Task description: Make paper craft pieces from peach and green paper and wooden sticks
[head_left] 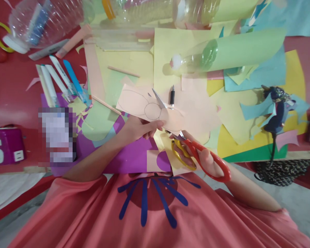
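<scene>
My left hand [142, 130] pinches a piece of pale peach paper [134, 100] by its lower edge. Curved outlines, among them a small circle, are drawn on that piece. My right hand [205, 156] is closed around the red handle of a pair of scissors [223, 168]. One blade shows above the paper, and the other is mostly hidden by it. Below the right hand's fingers sits a yellow scissor handle [179, 156]; I cannot tell whether the hand touches it. A black pen [172, 96] lies just beyond the paper.
Several markers [58, 81] lie at the left, above a blurred phone [57, 134]. Plastic bottles line the back, one wrapped in green paper [245, 50]. A dark glue gun [277, 113] rests at the right. Coloured sheets and scraps cover the red table [12, 93].
</scene>
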Action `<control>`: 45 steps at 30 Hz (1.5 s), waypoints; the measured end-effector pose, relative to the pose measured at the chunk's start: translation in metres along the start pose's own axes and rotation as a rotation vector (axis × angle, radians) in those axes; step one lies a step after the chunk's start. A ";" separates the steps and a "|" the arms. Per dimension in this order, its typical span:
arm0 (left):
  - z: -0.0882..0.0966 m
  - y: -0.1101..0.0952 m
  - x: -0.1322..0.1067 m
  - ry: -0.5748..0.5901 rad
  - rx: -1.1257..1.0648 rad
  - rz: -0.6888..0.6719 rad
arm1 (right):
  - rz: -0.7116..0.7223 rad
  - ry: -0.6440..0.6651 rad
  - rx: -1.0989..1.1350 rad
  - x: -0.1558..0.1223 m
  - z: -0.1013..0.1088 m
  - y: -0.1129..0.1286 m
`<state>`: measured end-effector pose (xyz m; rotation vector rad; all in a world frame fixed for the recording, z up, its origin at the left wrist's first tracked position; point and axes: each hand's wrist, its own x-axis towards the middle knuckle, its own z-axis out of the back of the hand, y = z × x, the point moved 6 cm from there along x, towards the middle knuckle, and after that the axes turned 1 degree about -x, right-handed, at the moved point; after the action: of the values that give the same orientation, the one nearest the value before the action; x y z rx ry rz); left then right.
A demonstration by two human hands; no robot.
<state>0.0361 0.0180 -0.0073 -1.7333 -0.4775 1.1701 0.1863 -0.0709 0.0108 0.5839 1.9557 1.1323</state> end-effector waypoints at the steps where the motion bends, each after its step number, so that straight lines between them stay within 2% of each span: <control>1: 0.001 -0.001 0.000 -0.018 -0.021 0.002 | 0.000 -0.007 0.035 0.000 0.001 0.001; 7: 0.000 -0.007 -0.001 -0.042 -0.082 0.000 | 0.019 -0.024 0.118 -0.004 0.004 0.002; 13: 0.002 -0.010 0.000 -0.011 -0.048 -0.050 | -0.022 -0.061 0.068 -0.007 0.009 0.008; 17: 0.004 -0.010 0.001 -0.015 -0.034 -0.057 | 0.031 -0.063 0.032 -0.006 0.012 0.010; 21: 0.007 -0.011 0.002 -0.029 -0.068 -0.083 | 0.019 -0.126 -0.030 -0.007 0.017 0.012; 26: 0.011 -0.010 0.003 -0.040 -0.078 -0.120 | -0.015 -0.145 -0.079 -0.010 0.021 0.015; 35: 0.016 -0.009 0.004 -0.107 -0.088 -0.141 | 0.014 -0.149 -0.094 -0.012 0.027 0.010; 41: 0.020 -0.006 0.005 -0.109 -0.120 -0.237 | -0.038 -0.163 -0.101 -0.013 0.029 0.010; 45: 0.025 -0.007 0.007 -0.172 -0.148 -0.302 | -0.068 -0.168 -0.123 -0.014 0.031 0.011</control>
<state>0.0187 0.0390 -0.0069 -1.6206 -0.9172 1.0906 0.2201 -0.0594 0.0172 0.5247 1.7371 1.1158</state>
